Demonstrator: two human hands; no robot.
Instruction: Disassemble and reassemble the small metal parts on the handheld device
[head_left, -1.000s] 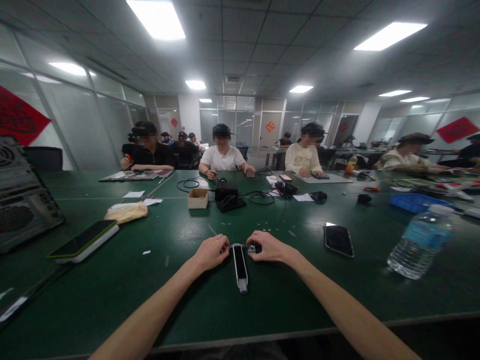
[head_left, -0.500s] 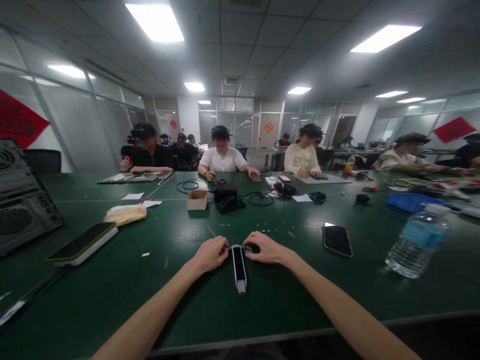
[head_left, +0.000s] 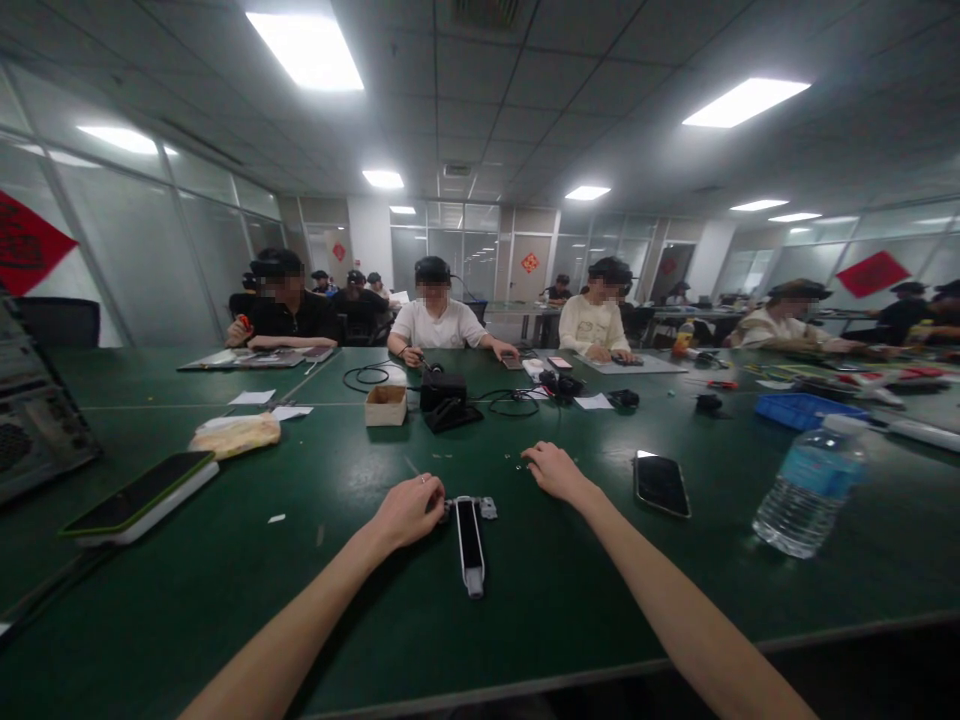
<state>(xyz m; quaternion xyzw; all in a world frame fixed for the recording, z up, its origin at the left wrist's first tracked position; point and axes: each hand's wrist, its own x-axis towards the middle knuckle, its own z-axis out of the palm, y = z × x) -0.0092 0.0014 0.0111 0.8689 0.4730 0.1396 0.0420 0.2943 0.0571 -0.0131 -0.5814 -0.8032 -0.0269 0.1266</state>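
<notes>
Between the hands: slim black-and-white device lying lengthwise on green workbench, metal clip at its far end.
Left hand: curled just beside the clip end; grip unclear.
Right hand: open, empty, apart from the device, beyond and rightward.

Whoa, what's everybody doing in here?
A person's left hand is at the top end of a long black-and-white gadget lying on a green workbench, next to a small metal bracket. The right hand is apart from it, near tiny scattered parts. A co-worker in a white T-shirt sits across the bench, among others.
</notes>
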